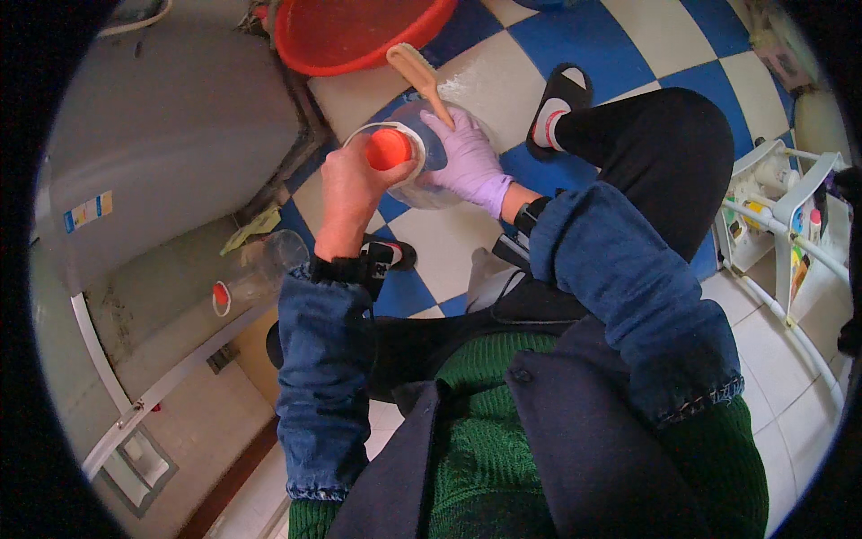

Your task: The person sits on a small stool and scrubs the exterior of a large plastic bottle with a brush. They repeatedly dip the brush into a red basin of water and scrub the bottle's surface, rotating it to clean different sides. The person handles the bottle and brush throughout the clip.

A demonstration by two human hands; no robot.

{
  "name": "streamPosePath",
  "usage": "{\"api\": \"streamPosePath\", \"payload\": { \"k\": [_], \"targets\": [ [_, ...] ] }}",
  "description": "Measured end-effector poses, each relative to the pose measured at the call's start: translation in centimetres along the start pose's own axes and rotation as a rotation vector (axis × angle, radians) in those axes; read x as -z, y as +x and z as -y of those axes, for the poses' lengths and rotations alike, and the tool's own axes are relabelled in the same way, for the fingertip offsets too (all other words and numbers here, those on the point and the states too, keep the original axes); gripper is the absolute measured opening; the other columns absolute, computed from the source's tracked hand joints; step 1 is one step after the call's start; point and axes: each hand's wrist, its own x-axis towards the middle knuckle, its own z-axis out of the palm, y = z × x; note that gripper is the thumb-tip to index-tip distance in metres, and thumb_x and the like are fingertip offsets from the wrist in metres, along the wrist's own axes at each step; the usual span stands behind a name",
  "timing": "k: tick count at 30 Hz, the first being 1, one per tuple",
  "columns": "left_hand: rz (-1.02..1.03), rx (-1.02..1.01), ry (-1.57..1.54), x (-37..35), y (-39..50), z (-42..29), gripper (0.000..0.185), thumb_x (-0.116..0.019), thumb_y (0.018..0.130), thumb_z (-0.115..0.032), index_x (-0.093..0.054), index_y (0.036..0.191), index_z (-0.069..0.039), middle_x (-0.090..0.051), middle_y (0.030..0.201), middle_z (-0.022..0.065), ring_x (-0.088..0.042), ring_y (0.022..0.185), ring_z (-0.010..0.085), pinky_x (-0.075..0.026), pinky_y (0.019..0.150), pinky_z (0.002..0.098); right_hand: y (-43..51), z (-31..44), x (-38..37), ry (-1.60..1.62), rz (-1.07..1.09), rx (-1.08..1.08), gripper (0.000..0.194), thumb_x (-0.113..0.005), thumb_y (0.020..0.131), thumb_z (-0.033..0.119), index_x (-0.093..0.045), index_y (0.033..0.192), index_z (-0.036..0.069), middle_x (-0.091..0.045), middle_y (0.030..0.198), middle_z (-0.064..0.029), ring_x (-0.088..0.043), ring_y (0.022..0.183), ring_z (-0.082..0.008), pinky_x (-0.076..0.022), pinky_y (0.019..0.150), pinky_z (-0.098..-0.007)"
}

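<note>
My bare left hand (353, 182) grips the red screw cap (388, 149) of a large clear plastic jug (424, 192), thumb on one side and fingers on the other. A white carry handle (419, 145) circles the jug's neck. My right hand (468, 158), in a thin lilac glove, rests spread on the jug's shoulder beside the neck. A scrubbing brush with a tan handle (421, 77) is pinned between the glove's thumb or fingers and the jug, its bristle end pointing away from me. The jug's base is hidden from above.
A red plastic basin (363, 40) stands on the blue and white tiled floor beyond the jug. Another clear jug with a red cap (259, 269) lies at left beside a grey appliance (182, 121). At right is a white rack (781, 222) with bottles.
</note>
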Motion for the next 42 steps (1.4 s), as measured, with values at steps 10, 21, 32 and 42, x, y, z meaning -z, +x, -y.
{"api": "streamPosePath", "payload": {
  "k": [10,21,32,42],
  "targets": [
    [-0.017,0.125,0.279,-0.8,-0.8,-1.1,0.060,-0.084,0.069,-0.055,-0.073,0.102,-0.006,-0.073,0.084,0.0206,-0.072,0.079,0.0381,-0.058,0.070,0.0459,-0.1,0.1,0.0,0.022,0.011,0.008,0.102,-0.089,0.062,0.045,-0.045,0.150,0.015,-0.043,0.140,-0.0162,-0.046,0.128,-0.0374,-0.0400,0.109,-0.0485],
    [0.006,0.000,0.019,-1.8,-0.4,1.3,0.069,-0.093,0.057,-0.034,-0.065,0.114,-0.007,-0.070,0.092,0.0204,-0.068,0.086,0.0403,-0.054,0.074,0.0491,0.0,0.8,0.4,0.040,0.071,-0.025,0.105,-0.087,0.066,0.040,-0.037,0.153,0.012,-0.038,0.145,-0.0240,-0.041,0.134,-0.0425,-0.0356,0.113,-0.0491],
    [-0.100,0.069,-0.079,0.4,-2.1,-2.0,0.063,-0.083,0.076,-0.015,-0.057,0.132,-0.003,-0.056,0.122,0.0214,-0.059,0.113,0.0395,-0.051,0.097,0.0438,-0.2,1.2,0.8,0.041,0.081,-0.031,0.101,-0.088,0.068,0.032,-0.037,0.154,0.014,-0.038,0.145,-0.0204,-0.042,0.134,-0.0410,-0.0375,0.113,-0.0458],
    [-0.054,-0.062,-0.036,-1.0,-1.8,0.2,0.071,-0.087,0.072,-0.021,-0.057,0.133,-0.002,-0.059,0.112,0.0203,-0.066,0.099,0.0393,-0.056,0.084,0.0441,-0.2,1.4,0.9,0.001,0.084,-0.025,0.101,-0.087,0.068,0.034,-0.037,0.154,0.014,-0.038,0.146,-0.0200,-0.042,0.134,-0.0406,-0.0375,0.114,-0.0451]
  ]
}}
